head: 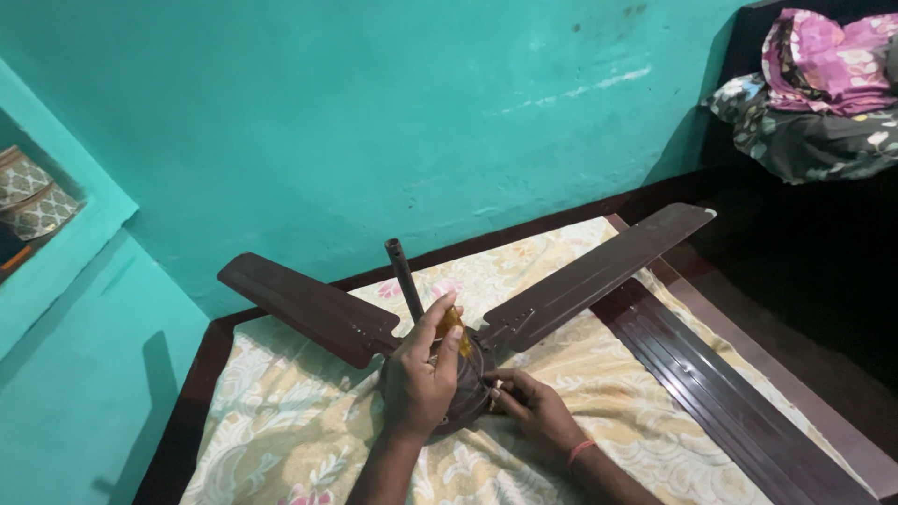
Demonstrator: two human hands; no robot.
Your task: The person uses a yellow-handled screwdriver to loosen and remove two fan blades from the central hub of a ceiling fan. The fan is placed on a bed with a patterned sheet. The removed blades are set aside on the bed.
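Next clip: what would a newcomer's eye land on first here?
First, the dark brown ceiling fan lying on the floral bedsheet in the middle, its blades spread left and right and its rod pointing up. Both hands work at its hub: the left hand grips a small amber-handled tool, and the right hand touches the hub's right side. Behind it all stands a bright turquoise wall.

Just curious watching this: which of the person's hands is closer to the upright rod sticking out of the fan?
The left hand. It rests on the fan motor right beside the rod, gripping a yellowish tool. The right hand sits farther off, at the motor's lower right edge.
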